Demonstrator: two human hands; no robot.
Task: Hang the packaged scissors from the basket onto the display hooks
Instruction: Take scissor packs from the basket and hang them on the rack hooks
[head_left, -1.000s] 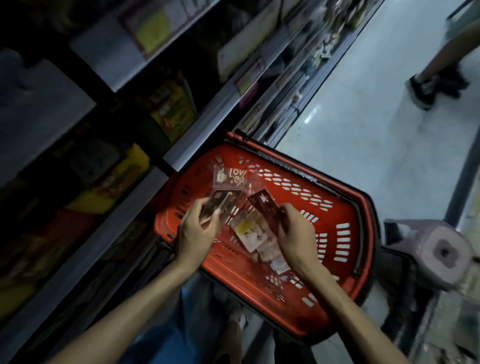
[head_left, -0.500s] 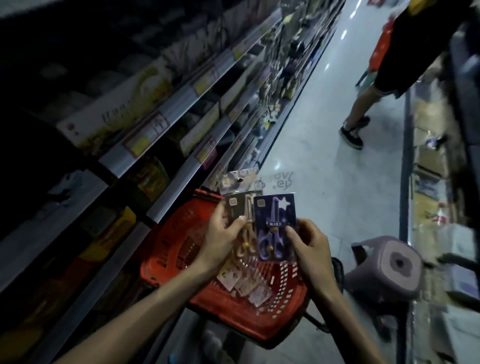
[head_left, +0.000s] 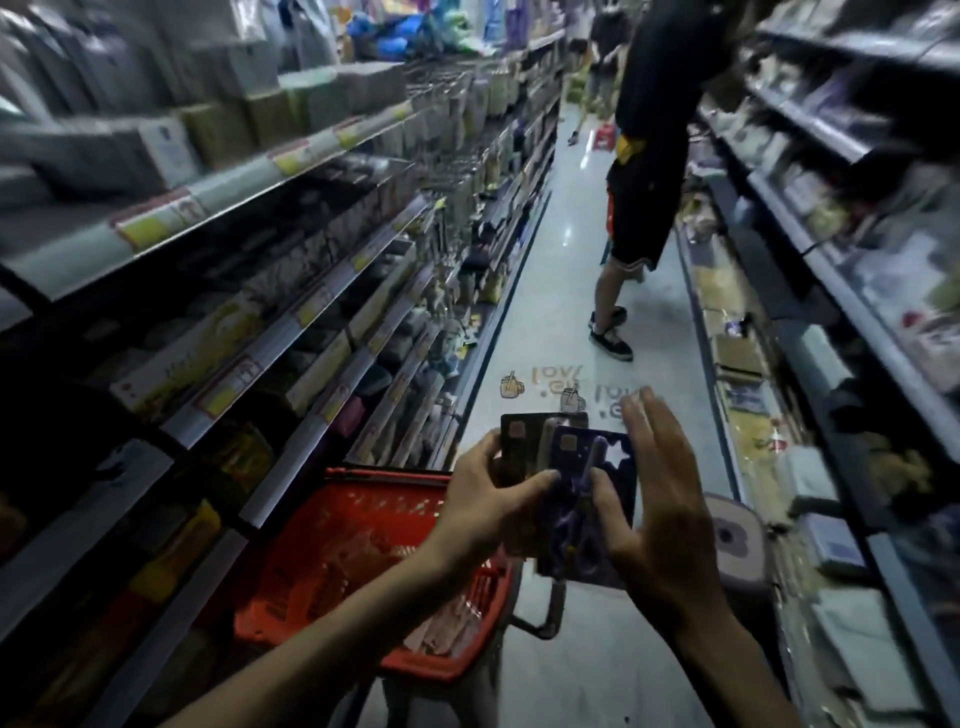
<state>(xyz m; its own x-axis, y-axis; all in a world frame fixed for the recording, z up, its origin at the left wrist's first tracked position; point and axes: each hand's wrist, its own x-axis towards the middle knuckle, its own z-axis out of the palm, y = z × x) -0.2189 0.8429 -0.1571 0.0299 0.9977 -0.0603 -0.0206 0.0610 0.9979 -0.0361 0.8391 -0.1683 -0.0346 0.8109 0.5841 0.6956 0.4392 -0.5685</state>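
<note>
2 scissor packs gripped by left hand; right hand splayed, thumb touching. None apparently hung; basket holds more.

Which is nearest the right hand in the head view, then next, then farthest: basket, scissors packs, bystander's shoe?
1. Scissors packs, touching the thumb of the right hand.
2. Basket, lower left, below it.
3. Bystander's shoe, far up the aisle.

The pale aisle floor ran between stocked shelves, and a red basket stood low beside the left-hand ones. A lilac plastic stool stood on the floor at the right, and a person in dark shorts stood farther along.
</note>
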